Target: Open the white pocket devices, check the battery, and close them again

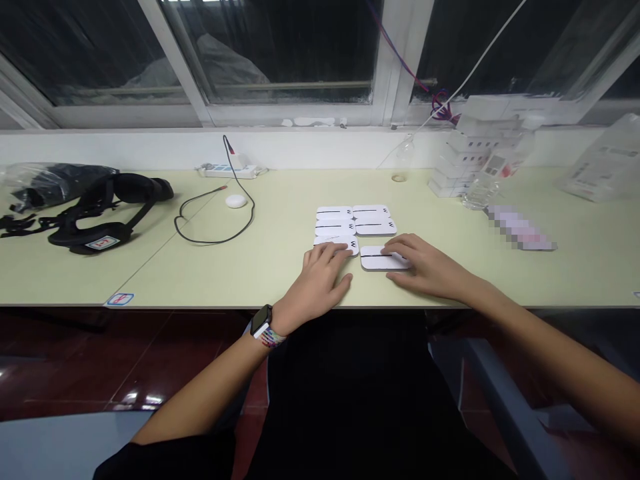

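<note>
White cards (356, 227) marked "W", both hands resting

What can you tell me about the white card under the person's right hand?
The card is a flat white rounded rectangle, plastic-looking, with a thin black line across its top. It lies flat on the pale green table, at the near right corner of a group of similar cards, slightly apart from its row. The right hand rests fingers on its right end; the left hand covers the neighbouring card.

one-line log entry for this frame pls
left hand: flat on near-left white case | right hand: on near-right white case | table
</note>
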`<move>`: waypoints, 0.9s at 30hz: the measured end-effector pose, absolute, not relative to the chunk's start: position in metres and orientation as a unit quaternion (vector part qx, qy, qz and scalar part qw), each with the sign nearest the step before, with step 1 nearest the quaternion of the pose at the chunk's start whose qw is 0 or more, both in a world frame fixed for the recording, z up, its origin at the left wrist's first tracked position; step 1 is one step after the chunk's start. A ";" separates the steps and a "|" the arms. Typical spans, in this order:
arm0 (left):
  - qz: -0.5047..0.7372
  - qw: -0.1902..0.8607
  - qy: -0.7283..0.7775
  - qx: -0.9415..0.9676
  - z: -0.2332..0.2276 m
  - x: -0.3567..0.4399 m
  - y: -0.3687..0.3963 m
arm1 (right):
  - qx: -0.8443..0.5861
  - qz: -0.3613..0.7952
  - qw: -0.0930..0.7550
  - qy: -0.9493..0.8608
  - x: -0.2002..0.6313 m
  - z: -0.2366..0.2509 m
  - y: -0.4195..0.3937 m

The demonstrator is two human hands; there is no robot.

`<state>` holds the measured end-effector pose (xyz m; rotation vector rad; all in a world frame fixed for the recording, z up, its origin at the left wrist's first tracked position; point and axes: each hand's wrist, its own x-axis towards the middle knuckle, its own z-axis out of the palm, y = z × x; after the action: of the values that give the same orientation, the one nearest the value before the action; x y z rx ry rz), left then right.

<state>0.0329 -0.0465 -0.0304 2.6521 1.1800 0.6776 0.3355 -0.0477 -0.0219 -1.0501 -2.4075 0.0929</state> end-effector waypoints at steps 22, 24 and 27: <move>0.211 0.177 0.298 0.914 -0.020 0.030 -0.049 | -0.264 0.137 0.244 -0.923 0.337 0.005 -0.041; 0.211 0.178 0.302 0.912 -0.020 0.030 -0.049 | -0.263 0.128 0.186 -0.938 0.345 0.018 -0.049; 0.211 0.181 0.313 0.908 -0.020 0.029 -0.050 | -0.278 0.079 0.133 -0.948 0.349 0.027 -0.061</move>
<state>0.0293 -0.0496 -0.0203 2.5660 0.8828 0.5966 0.3491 -0.0609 0.0273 -0.8060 -2.7496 0.2279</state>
